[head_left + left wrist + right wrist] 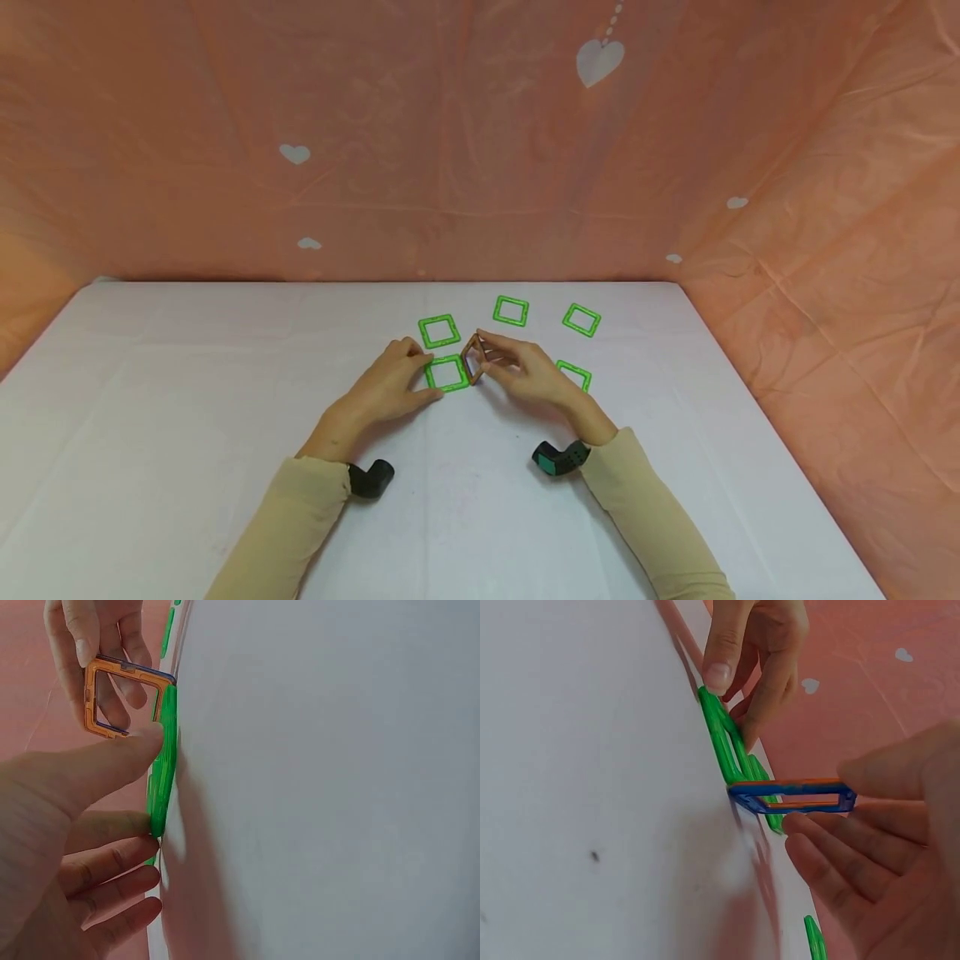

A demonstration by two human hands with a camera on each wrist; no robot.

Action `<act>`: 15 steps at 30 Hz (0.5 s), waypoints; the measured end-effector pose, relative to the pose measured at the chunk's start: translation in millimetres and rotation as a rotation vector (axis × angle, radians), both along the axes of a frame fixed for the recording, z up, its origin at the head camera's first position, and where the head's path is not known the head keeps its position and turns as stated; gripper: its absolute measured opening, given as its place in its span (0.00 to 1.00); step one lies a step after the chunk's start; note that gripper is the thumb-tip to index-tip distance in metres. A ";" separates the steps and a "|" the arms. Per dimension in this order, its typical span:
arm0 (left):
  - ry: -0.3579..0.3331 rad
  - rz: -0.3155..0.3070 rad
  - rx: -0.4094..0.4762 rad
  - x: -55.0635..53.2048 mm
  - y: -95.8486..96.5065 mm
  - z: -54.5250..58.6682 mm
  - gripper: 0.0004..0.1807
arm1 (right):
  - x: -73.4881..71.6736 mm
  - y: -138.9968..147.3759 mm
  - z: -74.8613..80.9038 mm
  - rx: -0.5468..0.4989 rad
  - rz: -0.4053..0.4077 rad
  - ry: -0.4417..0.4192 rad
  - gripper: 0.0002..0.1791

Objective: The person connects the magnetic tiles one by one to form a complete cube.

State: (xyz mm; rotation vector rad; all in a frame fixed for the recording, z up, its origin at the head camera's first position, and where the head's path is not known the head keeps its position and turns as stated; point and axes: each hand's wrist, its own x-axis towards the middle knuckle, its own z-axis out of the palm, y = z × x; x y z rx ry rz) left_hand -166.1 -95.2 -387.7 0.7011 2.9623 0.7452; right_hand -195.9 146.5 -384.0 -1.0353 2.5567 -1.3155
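Flat on the white table lies a hollow green square magnetic tile (447,358). My left hand (386,383) holds it by opposite edges, the thumb at the near side and the index finger at the far side. My right hand (531,372) pinches a hollow orange and blue square magnetic tile (91,697) between thumb and fingers. That tile stands on edge, its lower edge right along the green tile's right side. In the right wrist view, its blue face (746,799) shows and the two tiles meet at a corner.
Behind the held tile lies another green square tile (437,318). Further right are a green tile (512,298) at the back, one (585,310) at the back right, and one (573,366) partly behind my right hand. An orange cloth (450,167) with hearts hangs behind the table.
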 end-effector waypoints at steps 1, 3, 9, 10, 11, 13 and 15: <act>-0.002 0.002 -0.002 0.2 -0.6 -0.4 0.32 | 0.1 0.0 0.4 0.000 -0.006 -0.003 0.28; -0.006 0.005 -0.007 1.1 -1.5 -0.3 0.32 | -0.6 -0.2 0.5 -0.004 -0.014 -0.007 0.27; -0.017 0.006 -0.011 3.5 -4.2 1.3 0.30 | -2.0 -0.5 1.8 -0.008 -0.038 -0.006 0.24; -0.014 0.004 -0.012 3.5 -4.8 1.3 0.30 | -2.4 -0.7 2.1 -0.010 -0.044 -0.004 0.24; -0.009 0.001 -0.011 3.7 -5.3 1.3 0.29 | -2.7 -0.8 2.4 -0.013 -0.050 -0.004 0.23; -0.003 -0.003 -0.005 4.1 -6.2 1.4 0.27 | -3.3 -1.5 2.9 -0.014 -0.065 -0.010 0.23; 0.003 -0.005 0.002 4.7 -7.1 1.3 0.26 | -4.0 -1.7 3.5 -0.004 -0.082 -0.018 0.22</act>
